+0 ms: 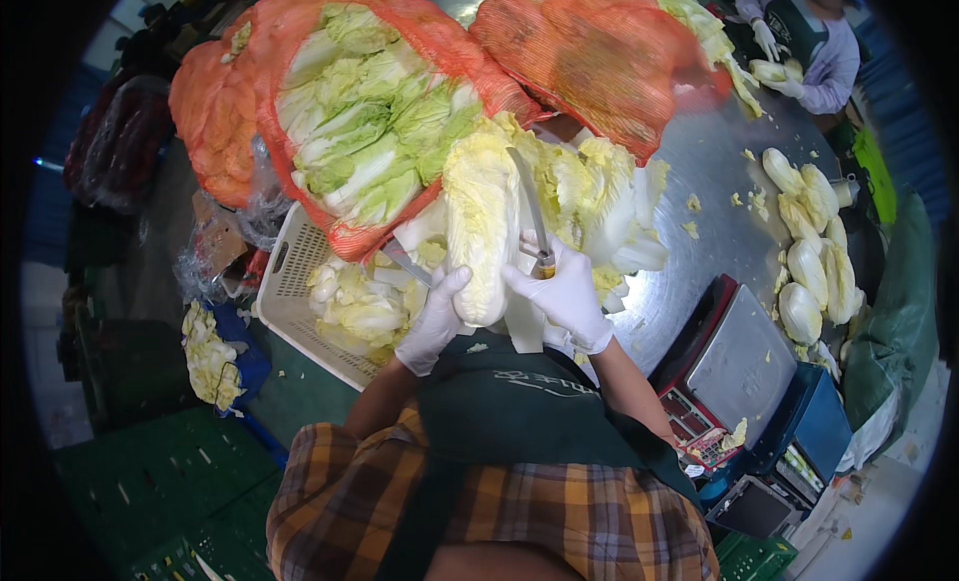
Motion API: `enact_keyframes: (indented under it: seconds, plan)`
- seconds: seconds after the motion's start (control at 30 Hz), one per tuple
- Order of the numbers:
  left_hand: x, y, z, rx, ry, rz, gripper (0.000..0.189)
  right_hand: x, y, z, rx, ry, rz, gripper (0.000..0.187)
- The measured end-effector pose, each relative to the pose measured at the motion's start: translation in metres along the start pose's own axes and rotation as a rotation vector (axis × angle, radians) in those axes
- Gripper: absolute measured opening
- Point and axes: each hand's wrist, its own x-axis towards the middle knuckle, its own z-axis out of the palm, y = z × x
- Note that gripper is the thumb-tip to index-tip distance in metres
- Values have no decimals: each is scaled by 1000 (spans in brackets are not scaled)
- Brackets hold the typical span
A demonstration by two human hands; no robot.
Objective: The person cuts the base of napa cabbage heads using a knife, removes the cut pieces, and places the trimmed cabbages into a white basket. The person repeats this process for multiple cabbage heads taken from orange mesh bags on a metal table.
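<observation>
A trimmed napa cabbage (482, 229) stands out in front of my chest, pale yellow leaves upward and white base downward. My left hand (433, 322), in a white glove, grips its lower left side. In my gloved right hand (563, 292) is a knife (533, 199), its curved blade pointing up along the cabbage's right side. The right thumb rests against the cabbage near its base. Loose outer leaves (610, 206) are heaped on the steel table just beyond the right hand. Below and left of the cabbage, a white perforated basket (296, 247) contains leaf trimmings (359, 300).
An opened red mesh sack (270, 124) of cabbages lies ahead, beside another sack (577, 56). On the steel table (674, 259) at right are a scale (742, 364) and several trimmed cabbages (809, 270). A co-worker (813, 45) handles a cabbage at upper right. Blue container (251, 356) stands left.
</observation>
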Motion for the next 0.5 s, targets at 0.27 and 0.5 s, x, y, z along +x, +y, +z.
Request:
enact_keyframes:
  seconds: [0.27,0.5]
  plan:
    - [4,8,9,189,34,95,76,4,7,-7,206,-67,-47,60]
    - [3,6,12,265,53,104,79,10,15,1,89,6,-103,56]
